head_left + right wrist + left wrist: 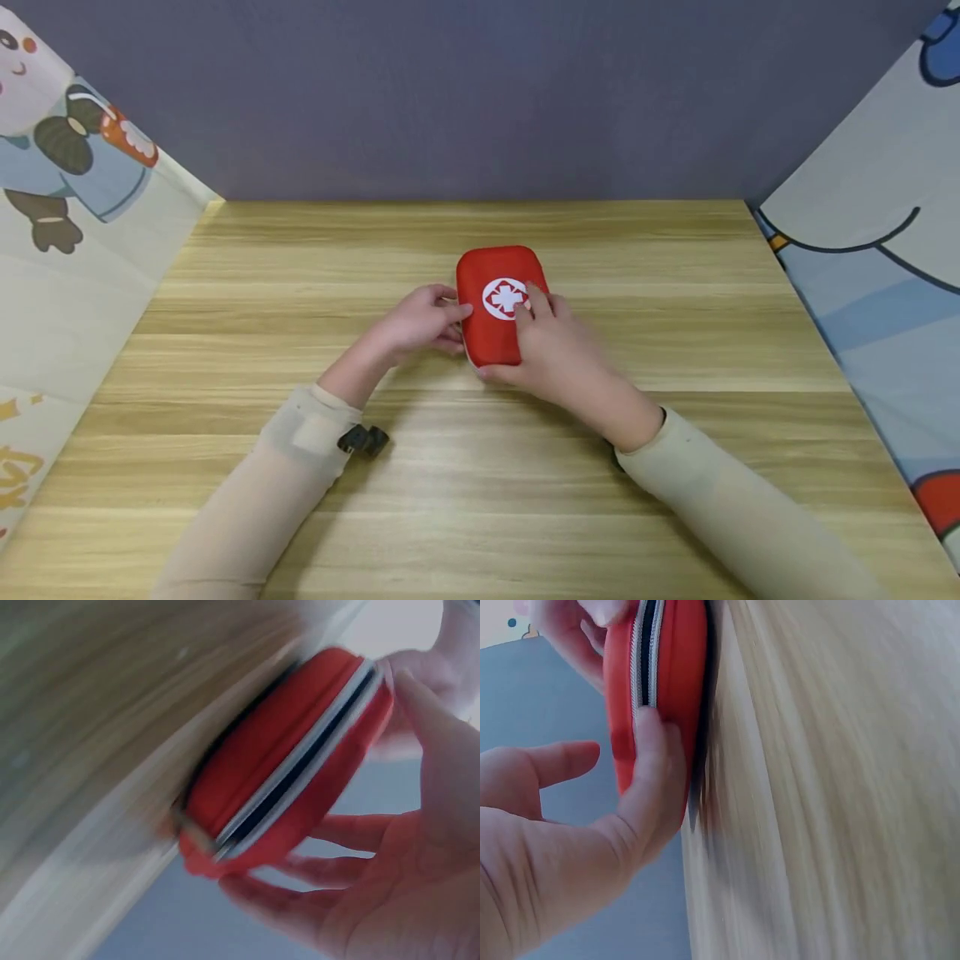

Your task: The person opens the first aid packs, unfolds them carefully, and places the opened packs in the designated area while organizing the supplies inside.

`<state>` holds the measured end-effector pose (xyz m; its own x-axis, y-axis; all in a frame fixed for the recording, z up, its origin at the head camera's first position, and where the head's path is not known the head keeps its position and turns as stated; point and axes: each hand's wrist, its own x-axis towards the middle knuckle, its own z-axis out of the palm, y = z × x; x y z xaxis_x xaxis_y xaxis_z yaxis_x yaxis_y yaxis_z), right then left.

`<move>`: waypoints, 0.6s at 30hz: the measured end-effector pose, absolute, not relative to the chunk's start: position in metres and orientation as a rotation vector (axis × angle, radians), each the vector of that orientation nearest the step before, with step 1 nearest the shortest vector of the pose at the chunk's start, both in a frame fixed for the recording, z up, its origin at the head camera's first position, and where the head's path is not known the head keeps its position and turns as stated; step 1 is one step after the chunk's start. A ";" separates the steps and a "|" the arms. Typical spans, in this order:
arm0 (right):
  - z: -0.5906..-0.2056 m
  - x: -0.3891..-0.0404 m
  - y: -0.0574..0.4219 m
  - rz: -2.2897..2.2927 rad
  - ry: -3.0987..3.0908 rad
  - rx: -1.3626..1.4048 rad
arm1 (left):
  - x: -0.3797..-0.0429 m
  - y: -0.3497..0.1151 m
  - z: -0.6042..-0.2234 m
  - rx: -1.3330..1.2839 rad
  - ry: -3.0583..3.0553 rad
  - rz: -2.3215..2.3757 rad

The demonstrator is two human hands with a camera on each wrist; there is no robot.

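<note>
A red zip-up first aid case (487,337) lies on the table with a white cross emblem on its top. The left hand (423,321) is at its left side. One digit lies along the zipper (646,656) in the left wrist view, while another finger stands apart from the case. Reaching over from the right, the right hand (562,350) grips the case, with its thumb at the near edge and its fingers over the top and right side. A zipper pull (196,834) hangs blurred at one corner in the right wrist view.
The wood-grain table (337,267) meets a grey-blue wall panel (480,100) at the back. Cartoon-printed panels stand at the left (75,275) and right (847,217). A small black device (363,439) is strapped at the left sleeve's cuff.
</note>
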<state>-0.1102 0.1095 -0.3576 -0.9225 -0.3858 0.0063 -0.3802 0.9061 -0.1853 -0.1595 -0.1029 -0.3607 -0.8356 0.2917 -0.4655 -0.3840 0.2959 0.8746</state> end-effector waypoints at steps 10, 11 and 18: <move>-0.352 -0.112 0.103 -0.448 2.990 -0.575 | -0.158 -0.107 -0.363 -0.058 1.946 1.632; -0.349 -0.113 0.106 -0.545 2.961 -0.553 | -0.157 -0.107 -0.364 -0.045 1.961 1.614; -0.330 -0.119 0.138 -1.229 2.602 -0.293 | -0.159 -0.118 -0.371 0.072 2.277 1.307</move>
<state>-0.1194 0.1380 -0.3304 -0.9490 -0.2841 -0.1368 -0.0747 0.6241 -0.7778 -0.1593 -0.1182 -0.3705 -0.8686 0.2899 -0.4018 -0.2008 0.5354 0.8204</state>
